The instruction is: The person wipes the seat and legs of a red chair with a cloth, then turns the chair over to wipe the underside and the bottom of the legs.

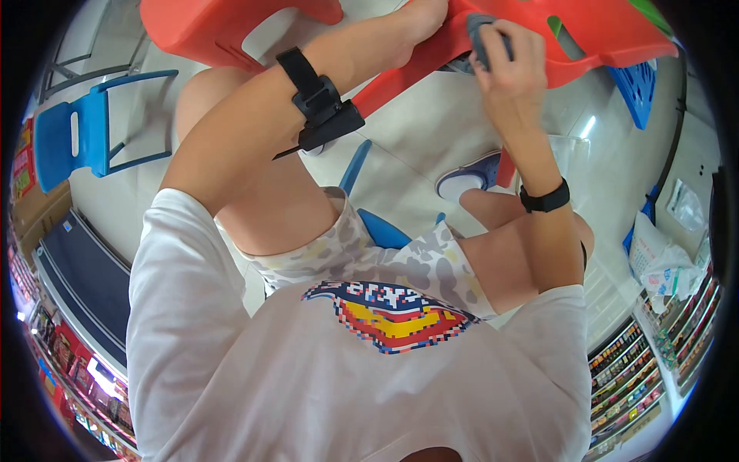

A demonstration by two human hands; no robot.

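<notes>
My right hand (514,65) has its fingers closed over a dark grey cloth (483,40), pressed against a red plastic chair (600,48) with slots in it. My left hand (422,21) lies at the top edge of the view beside a red part of that chair. Its fingers are hidden, so whether it grips the chair cannot be made out. A black strap with a small box (327,115) is on my left forearm, and a black band (545,197) circles my right wrist.
Another red plastic chair (196,29) stands at the upper left, a blue chair (73,135) at the left. Blue seat parts (382,229) show between my legs. A dark chest-like cabinet (88,281) stands lower left, shelves of small goods (627,381) lower right, white plastic bags (663,258) at the right.
</notes>
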